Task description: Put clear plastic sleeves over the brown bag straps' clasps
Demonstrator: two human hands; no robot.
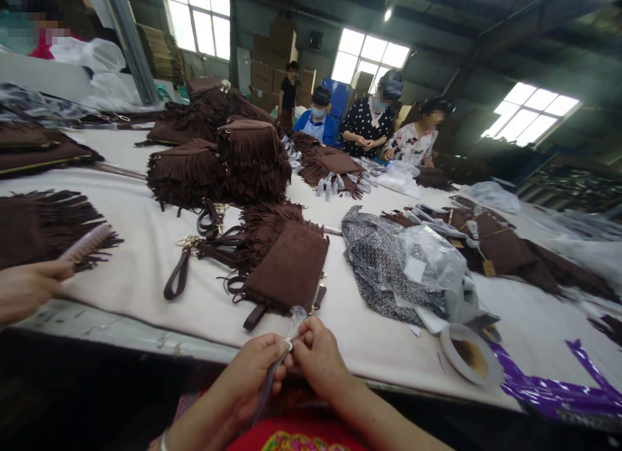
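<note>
Just past the table's front edge, my left hand [250, 373] is closed around a dark strap [265, 394] that hangs down towards my lap. Clear plastic wrap [297, 316] sticks up from the strap's upper end, and a small white band or strip shows between my fingertips. My right hand [321, 355] pinches at this spot, its thumb and fingers touching the wrap. Right behind my hands lies a brown suede pouch [289, 263] with fringe. Brown wrist straps [179, 273] with gold-coloured clasps spread to its left.
Fringed brown bags [253, 153] are stacked further back. At left, another person's hand [29, 289] holds a comb [86, 242] on fringe. To the right lie patterned grey cloth [372, 269], a tape roll [449, 347] and purple plastic [539, 386]. Several people stand across the table.
</note>
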